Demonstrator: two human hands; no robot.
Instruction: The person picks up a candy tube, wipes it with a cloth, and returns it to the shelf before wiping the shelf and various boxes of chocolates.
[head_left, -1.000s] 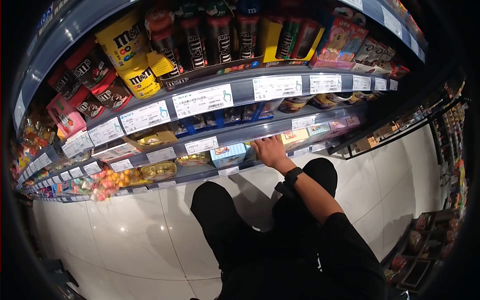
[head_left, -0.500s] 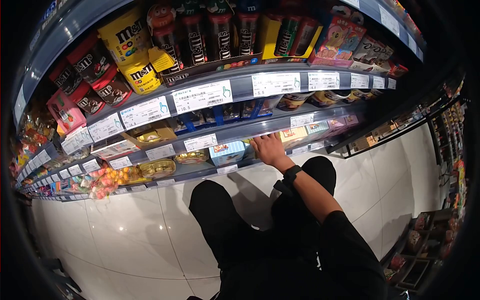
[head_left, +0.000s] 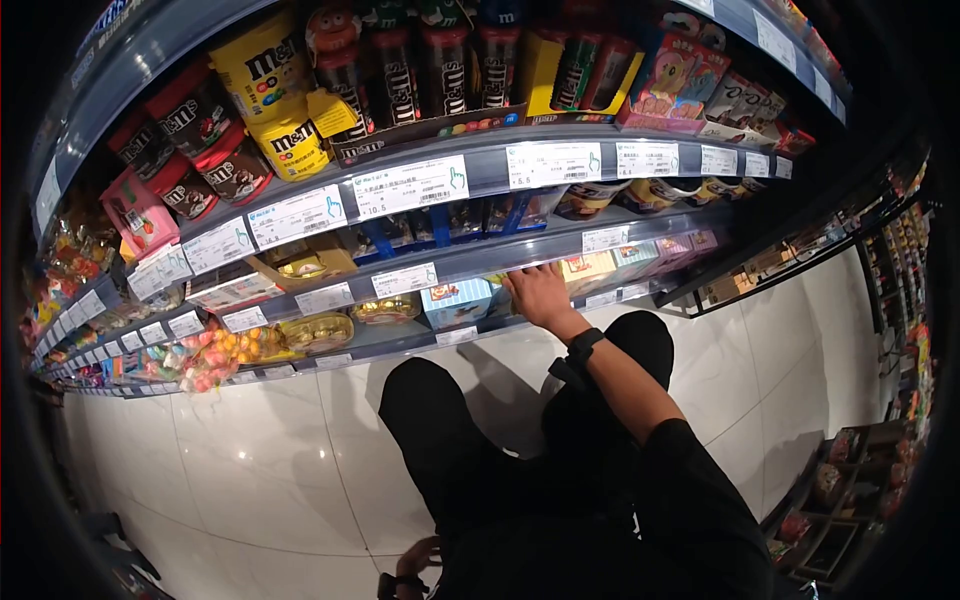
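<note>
My right hand, with a black band on the wrist, reaches into the lowest shelf. Its fingers bend down out of sight, apparently around something, but what they grip is hidden. A bit of yellow shows beside the thumb. To the left of the hand stands a blue striped box; a cream box is just to its right. My left hand shows only in part at the bottom edge, by my left thigh, with something black against it. Its fingers are too dark to make out.
M&M's tubes and yellow tubs fill the shelf above. A rail of price tags juts out over the lower shelves. Bagged candies lie at the lower left. A dark rack stands at the right on the tiled floor.
My left hand has come into view at the bottom edge. My right hand stays at nearly the same spot, its fingers slightly more bent. The view has shifted slightly.
</note>
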